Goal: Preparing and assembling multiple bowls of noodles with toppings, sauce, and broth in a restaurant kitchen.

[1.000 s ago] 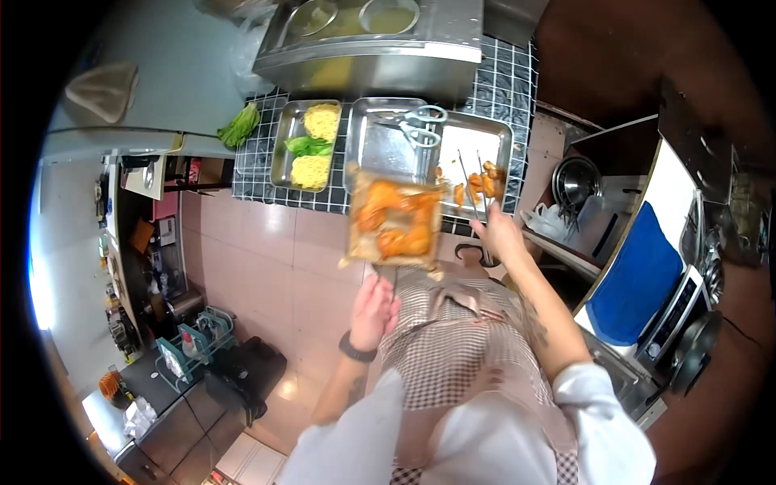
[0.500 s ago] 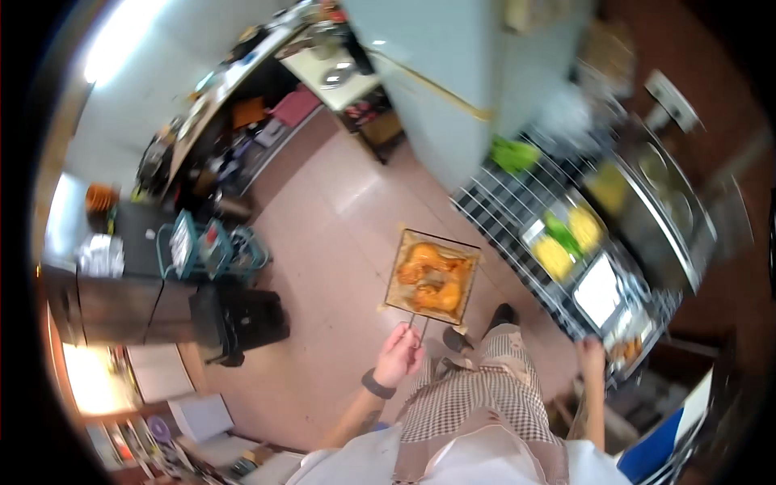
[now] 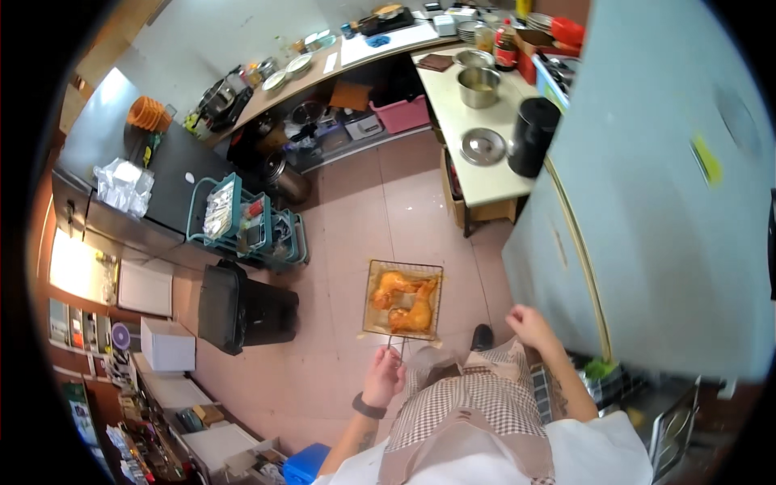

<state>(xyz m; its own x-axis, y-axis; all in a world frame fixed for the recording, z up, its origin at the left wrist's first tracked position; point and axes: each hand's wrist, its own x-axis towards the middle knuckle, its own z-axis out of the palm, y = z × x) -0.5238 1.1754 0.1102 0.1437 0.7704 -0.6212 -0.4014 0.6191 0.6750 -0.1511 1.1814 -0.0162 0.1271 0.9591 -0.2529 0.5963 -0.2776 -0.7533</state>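
My left hand (image 3: 383, 377), with a dark band on its wrist, is closed around the handle of a square wire fry basket (image 3: 368, 301). The basket is held out in front of me above the floor. Lined with brownish paper, it carries golden-brown chicken leg pieces (image 3: 414, 311). Off to the right, my right hand (image 3: 529, 326) is raised with its fingers curled in, and nothing shows in it. It is nearest the large pale-blue fridge-like cabinet (image 3: 638, 242).
Ahead right, a cream table (image 3: 436, 97) holds a steel pot (image 3: 479, 86), a round lid (image 3: 483, 146) and a black jug (image 3: 533, 136). On the left stand a teal tiered cart (image 3: 267, 234) and a black bin (image 3: 250, 309). A wire rack is partly visible at lower right.
My view has turned left, so the cabinet now stands at right and the rack has slid to the lower right. My right hand has left the rack. The basket stays in my left hand.
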